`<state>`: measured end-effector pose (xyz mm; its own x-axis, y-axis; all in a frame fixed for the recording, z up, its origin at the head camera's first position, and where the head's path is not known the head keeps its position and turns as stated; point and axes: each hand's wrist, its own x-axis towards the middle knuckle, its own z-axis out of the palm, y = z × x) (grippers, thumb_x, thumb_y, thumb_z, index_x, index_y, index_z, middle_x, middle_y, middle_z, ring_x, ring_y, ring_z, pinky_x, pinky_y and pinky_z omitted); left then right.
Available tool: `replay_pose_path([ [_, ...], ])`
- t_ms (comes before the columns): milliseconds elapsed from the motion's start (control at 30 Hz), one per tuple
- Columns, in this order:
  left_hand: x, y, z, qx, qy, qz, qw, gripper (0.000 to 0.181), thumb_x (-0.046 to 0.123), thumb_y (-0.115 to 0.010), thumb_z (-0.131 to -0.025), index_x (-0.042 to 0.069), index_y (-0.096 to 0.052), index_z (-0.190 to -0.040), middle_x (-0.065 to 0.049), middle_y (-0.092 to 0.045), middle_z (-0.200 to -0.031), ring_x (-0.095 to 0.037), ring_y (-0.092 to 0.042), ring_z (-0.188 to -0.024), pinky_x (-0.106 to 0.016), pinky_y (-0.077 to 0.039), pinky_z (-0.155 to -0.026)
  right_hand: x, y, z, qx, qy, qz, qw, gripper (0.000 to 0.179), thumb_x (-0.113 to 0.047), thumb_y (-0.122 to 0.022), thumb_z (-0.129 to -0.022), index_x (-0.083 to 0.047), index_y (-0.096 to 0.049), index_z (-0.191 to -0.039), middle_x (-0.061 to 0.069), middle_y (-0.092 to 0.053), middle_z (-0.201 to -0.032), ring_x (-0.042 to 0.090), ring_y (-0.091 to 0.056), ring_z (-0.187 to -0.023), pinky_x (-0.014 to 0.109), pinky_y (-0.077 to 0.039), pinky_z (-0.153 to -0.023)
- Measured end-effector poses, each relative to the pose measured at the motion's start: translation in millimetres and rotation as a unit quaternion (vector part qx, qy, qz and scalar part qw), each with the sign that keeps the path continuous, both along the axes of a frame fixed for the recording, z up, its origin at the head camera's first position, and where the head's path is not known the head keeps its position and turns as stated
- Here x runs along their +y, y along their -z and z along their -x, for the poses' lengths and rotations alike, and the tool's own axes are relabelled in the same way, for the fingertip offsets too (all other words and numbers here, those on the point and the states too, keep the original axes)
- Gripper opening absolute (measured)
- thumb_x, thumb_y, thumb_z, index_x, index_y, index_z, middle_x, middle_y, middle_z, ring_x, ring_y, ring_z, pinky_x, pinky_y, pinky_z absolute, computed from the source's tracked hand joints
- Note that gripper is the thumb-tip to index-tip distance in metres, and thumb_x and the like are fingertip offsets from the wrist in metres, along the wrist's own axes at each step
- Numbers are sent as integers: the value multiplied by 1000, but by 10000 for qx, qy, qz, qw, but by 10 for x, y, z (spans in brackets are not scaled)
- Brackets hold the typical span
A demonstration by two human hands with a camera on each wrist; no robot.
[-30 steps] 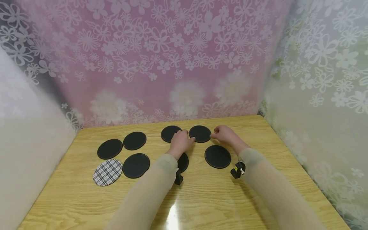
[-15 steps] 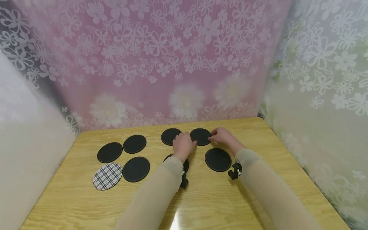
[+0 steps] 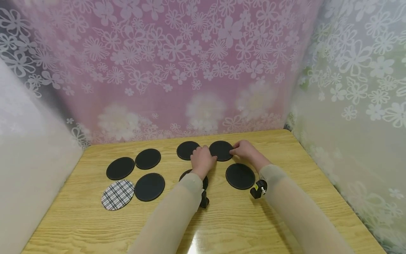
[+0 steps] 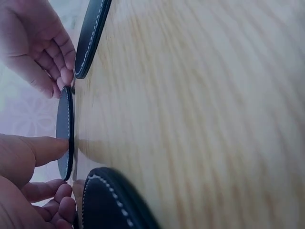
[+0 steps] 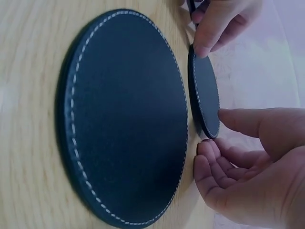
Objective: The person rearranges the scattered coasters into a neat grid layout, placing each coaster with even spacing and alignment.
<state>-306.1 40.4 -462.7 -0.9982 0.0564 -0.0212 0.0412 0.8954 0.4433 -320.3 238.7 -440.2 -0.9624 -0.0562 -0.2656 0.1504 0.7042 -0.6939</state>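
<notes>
Head view: inspecting a wooden table (image 3: 241,218) bearing eight round coasters in two groups of four. Finding the back-right black coaster (image 3: 221,151) of the right-hand group lying between both hands, near the table's far edge. Recording the left hand (image 3: 202,161) as pinching the left side of that coaster, with a thumb resting on the top. Recording the right hand (image 3: 245,150) as pinching the opposite side between thumb and fingertip, with the other fingers curling just beside the rim. Noting the back-left black coaster (image 3: 185,150) lying partly hidden behind the left hand, the front-left black coaster (image 3: 184,174) showing partly under the left wrist, and the front-right black coaster (image 3: 240,176) lying fully exposed. In the other group, listing three black coasters (image 3: 149,158) and one checked coaster (image 3: 118,194) lying at front left. Observing a pink flowered cloth (image 3: 203,70) hanging behind.
</notes>
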Motion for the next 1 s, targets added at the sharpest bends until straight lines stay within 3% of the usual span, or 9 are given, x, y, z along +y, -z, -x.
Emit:
replay_pose_path([
  [133,4,2,-13,-5,-57,-176,9998,49,37,-81,-104,4,-71,-138,-18,-69,-130,-40,-63,-123,-56,-49,-110,-10,30,-11,80,347,353,9987,45,-12,-65,-111,11,-58,-149,31,-60,-147,41,-63,-128,50,-55,-104],
  [300,16,0,-12,106,-72,-472,9988,48,34,-81,-104,3,-70,-139,-16,-73,-129,-40,-67,-122,-56,-49,-110,3,55,-26,507,747,410,9951,35,-12,-68,-109,6,-63,-139,28,-67,-136,40,-68,-119,48,-57,-98],
  [433,37,5,-11,211,-83,-755,9969,47,32,-80,-105,6,-70,-142,-12,-75,-128,-38,-69,-121,-55,-49,-110,42,55,-35,725,821,446,9930,34,-12,-69,-109,5,-64,-138,28,-69,-133,41,-70,-119,50,-57,-99],
  [633,99,34,-24,278,28,-843,9960,47,31,-82,-104,7,-70,-143,-11,-75,-125,-36,-69,-120,-55,-49,-110,133,65,-55,525,922,755,9915,37,-9,-67,-110,4,-62,-144,28,-67,-135,40,-69,-119,47,-59,-96],
  [1000,234,69,-48,349,343,-768,9958,44,31,-83,-102,6,-73,-137,-9,-76,-117,-32,-72,-112,-50,-55,-102,316,77,-123,595,885,444,9933,37,-9,-65,-110,7,-62,-144,29,-65,-137,42,-65,-123,48,-57,-96],
])
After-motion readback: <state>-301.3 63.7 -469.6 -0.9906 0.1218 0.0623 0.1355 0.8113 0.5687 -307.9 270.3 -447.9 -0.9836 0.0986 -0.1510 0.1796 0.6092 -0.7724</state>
